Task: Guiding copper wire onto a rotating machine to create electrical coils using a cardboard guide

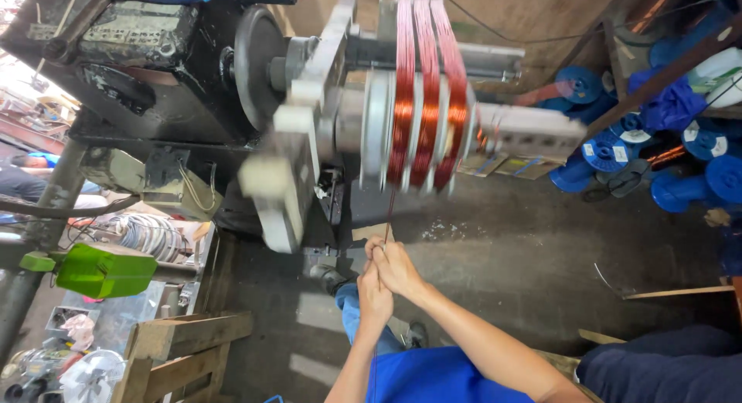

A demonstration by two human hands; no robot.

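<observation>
A coil winding machine (309, 109) fills the upper middle, its former blurred by spinning. Three bands of copper wire coil (425, 102) sit wound on the former. A thin copper wire (390, 206) runs down from the coils into my hands. My right hand (396, 265) is closed around the wire just below the machine. My left hand (375, 296) grips the same wire right beneath and against my right hand. Both forearms reach up from the bottom edge, over my blue-clad knee.
Blue plastic spools (680, 163) are piled at the right. A green tool (100, 270) lies at the left above a wooden frame (185, 349). A grey cable coil (147, 233) sits behind it. A dark concrete floor (525, 248) spreads below the machine. Another person's dark trousers (665, 368) show bottom right.
</observation>
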